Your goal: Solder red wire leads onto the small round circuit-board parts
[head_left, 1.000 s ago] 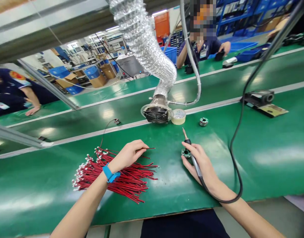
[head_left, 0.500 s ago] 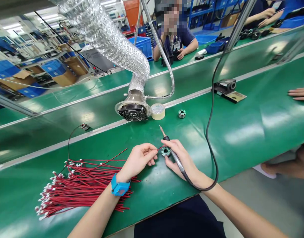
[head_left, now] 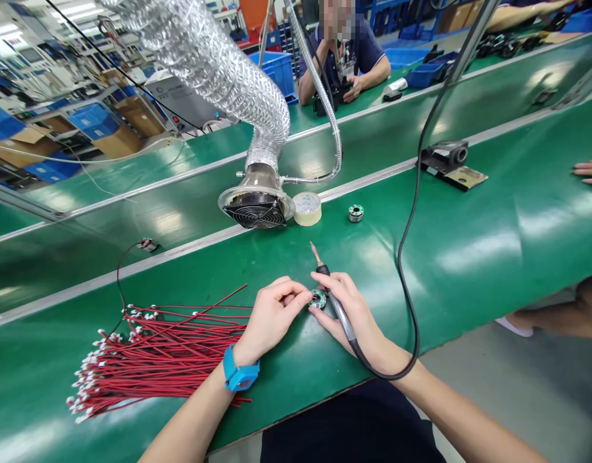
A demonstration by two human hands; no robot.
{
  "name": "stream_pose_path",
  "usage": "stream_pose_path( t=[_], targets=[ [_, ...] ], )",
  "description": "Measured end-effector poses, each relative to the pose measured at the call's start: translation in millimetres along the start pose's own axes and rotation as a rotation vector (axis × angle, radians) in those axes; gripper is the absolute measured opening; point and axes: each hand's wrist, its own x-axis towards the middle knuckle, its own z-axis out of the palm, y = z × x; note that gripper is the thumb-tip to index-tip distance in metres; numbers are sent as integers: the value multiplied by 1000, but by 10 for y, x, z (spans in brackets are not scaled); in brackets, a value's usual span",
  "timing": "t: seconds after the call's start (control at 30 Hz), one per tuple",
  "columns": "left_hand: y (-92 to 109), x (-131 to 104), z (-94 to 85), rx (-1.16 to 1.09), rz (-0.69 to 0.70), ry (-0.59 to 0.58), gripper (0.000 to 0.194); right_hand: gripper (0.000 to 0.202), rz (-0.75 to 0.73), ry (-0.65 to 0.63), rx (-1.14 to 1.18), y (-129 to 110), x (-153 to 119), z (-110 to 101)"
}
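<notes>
My left hand [head_left: 281, 313], with a blue wrist strap [head_left: 240, 374] behind it, pinches a thin red wire. The wire's end lies over a small round motor part with a green circuit board [head_left: 318, 299] on top. My right hand [head_left: 351, 312] is closed around a soldering iron [head_left: 341, 314], whose tip points up and away over the table. Its thumb and fingertips are beside the round part; whether they press on it I cannot tell. A bundle of red wires with white connectors [head_left: 165, 360] lies to the left of my left hand.
A fume extractor [head_left: 257, 206] on a silver duct hangs ahead. Beside it are a tape roll [head_left: 307, 209] and another round part [head_left: 356, 213]. The iron's black cable [head_left: 403, 257] loops on the right, near a metal stand [head_left: 450, 164]. A co-worker [head_left: 344, 64] sits across.
My left hand has moved slightly right, bringing the wire over the round part's board. The right hand keeps its hold on the soldering iron. The view has shifted a little.
</notes>
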Motion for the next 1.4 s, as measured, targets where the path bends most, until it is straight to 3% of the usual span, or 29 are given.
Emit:
stream_pose_path(
  t=[0.13,0.33,0.43,0.97,1.17,1.4],
  targets=[
    [-7,-20,74,23,64,-3,21,63,-38,5,29,-68,-25,-18],
    [-20,-74,186,52,59,-6,20,26,15,364,-35,-175,-290,-212],
    [-12,-82,216,77,90,22,18,22,47,453,-65,-184,-461,-294],
    [-41,-85,288,203,195,108,18,23,-80,394,-126,-283,-395,-322],
    [-39,-96,297,218,193,112,18,23,-39,459,-138,-277,-410,-320],
    [-25,-98,305,216,178,124,18,23,-16,450,-108,-257,-425,-306]
  ],
)
